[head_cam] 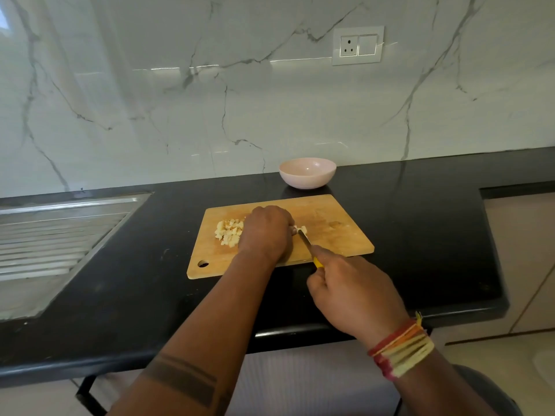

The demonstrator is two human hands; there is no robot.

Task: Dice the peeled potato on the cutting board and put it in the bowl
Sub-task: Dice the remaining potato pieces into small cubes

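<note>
A wooden cutting board (336, 235) lies on the black counter. A heap of diced potato (228, 232) sits on its left part. My left hand (267, 232) curls over the remaining potato piece (301, 229) at the board's middle, hiding most of it. My right hand (354, 292) grips a yellow-handled knife (306, 242), its blade tip resting against that piece just right of my left fingers. A pale pink bowl (307, 172) stands behind the board, near the wall, and looks empty.
A steel sink drainboard (57, 235) is set into the counter at the left. The counter's front edge (285, 331) runs under my forearms. A wall socket (357, 45) sits on the marble backsplash. A cabinet front shows at the right.
</note>
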